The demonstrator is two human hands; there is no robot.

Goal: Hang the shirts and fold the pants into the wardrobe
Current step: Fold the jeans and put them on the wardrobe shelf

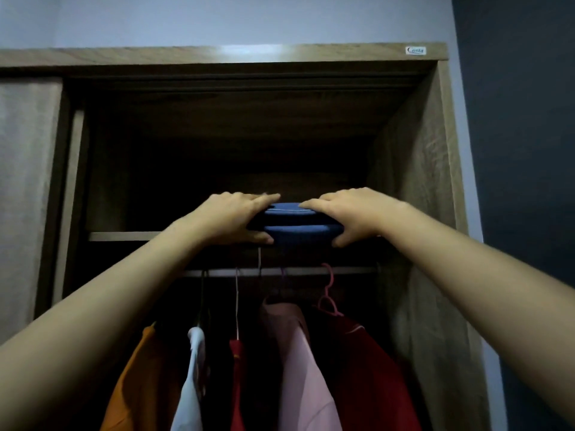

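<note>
Left grip (230, 217) and right grip (345, 213) each curl round folded pants (300, 233) between them, so folds hold together; shelf (124, 236) just beneath.

The folded blue fabric pants (298, 227) sit at the front edge of the wooden wardrobe shelf (124, 236), between the left hand (230, 217) and the right hand (348, 213), which grip their ends. Under the shelf, hanging shirts (298, 353) line the metal rail (351, 270).

Left hand (236, 217) and right hand (348, 214), both level with the wardrobe shelf (124, 236), are bare and uncovered throughout. Left forearm (124, 293) and right forearm (466, 275), below that shelf, are bare to the frame edge. Fine surface detail lost to dim light.
</note>
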